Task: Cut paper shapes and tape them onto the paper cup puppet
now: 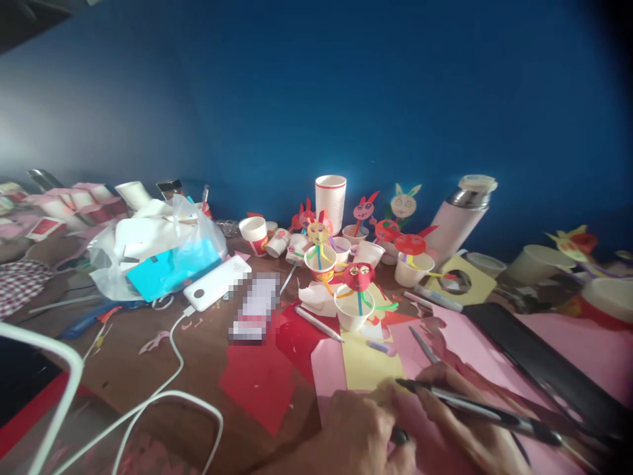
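My right hand (462, 419) is closed around a black and silver pen (475, 406), whose dark left end reaches my left fingers. Close beside it, my left hand (361, 429) is curled shut; a small black rounded end (399, 435) shows at its thumb, and I cannot make out what it belongs to. Both hands rest over pink paper (331, 376) and a pale yellow sheet (373, 363). A scissor blade (422, 343) points out just beyond my right hand. Ahead stands a white paper cup (355, 313) with a red paper face (359, 276) and coloured strips.
Several decorated cups crowd the back, with a tall cup (331, 201) and a thermos (457, 221). A white power bank (217, 284), its cable (178, 356), a plastic bag (111, 264) and red paper (262, 382) lie left. A black case (524, 363) lies right.
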A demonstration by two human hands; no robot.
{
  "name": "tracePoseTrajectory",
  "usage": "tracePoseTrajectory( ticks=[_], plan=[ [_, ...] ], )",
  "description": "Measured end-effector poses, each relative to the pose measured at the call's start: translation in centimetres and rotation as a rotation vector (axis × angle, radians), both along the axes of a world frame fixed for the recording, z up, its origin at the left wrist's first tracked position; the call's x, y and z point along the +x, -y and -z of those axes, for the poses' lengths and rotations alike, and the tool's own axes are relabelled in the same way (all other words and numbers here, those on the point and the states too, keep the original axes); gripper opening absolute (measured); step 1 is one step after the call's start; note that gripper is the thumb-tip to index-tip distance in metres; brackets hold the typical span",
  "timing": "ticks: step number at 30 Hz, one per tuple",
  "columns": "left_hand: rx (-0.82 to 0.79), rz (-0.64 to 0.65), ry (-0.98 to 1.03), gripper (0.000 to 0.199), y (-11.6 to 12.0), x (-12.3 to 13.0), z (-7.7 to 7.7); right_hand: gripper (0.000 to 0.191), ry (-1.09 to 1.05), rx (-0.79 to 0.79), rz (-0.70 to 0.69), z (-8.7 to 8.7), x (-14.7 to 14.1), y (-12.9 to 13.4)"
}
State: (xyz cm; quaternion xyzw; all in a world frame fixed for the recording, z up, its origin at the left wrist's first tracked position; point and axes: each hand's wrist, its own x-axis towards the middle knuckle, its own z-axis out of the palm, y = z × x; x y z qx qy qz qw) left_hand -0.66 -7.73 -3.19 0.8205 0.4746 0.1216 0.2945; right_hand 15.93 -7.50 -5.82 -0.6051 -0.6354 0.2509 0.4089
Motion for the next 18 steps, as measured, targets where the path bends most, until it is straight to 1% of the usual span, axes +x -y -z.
tracePoseTrajectory(
  ticks=[2, 4, 6, 8, 10, 13, 15, 18],
  plan=[
    [0.011, -0.018, 0.007, 0.018, 0.1, 0.1, -0.1, 0.024, -0.051, 0.013, 0.008, -0.1, 0.2, -0.1],
    [0.017, -0.004, 0.040, 0.016, 0.1, 0.3, -0.2, 0.022, -0.088, 0.018, 0.060, 0.0, 0.4, -0.2],
    [0.019, 0.016, 0.076, 0.015, 0.1, 0.4, -0.2, 0.025, -0.091, 0.016, 0.100, 0.3, 0.5, -0.3],
    [0.018, 0.020, 0.083, 0.016, 0.1, 0.5, -0.2, 0.027, -0.070, 0.021, 0.109, 0.7, 0.6, -0.4],
    [0.021, 0.004, 0.060, 0.018, 0.1, 0.5, -0.3, 0.026, -0.035, 0.040, 0.090, 1.2, 1.0, -0.6],
    [0.008, -0.019, 0.036, 0.022, 0.1, 0.3, -0.8, 0.021, 0.007, 0.096, 0.004, 1.8, 1.6, -1.0],
    [-0.021, -0.015, 0.072, 0.023, 0.1, 0.0, -1.4, 0.020, 0.008, 0.128, -0.048, 2.0, 1.9, -1.2],
    [-0.062, 0.000, 0.151, 0.026, 0.1, -0.3, -2.1, 0.018, 0.008, 0.134, -0.043, 1.8, 1.9, -1.2]
  ],
)
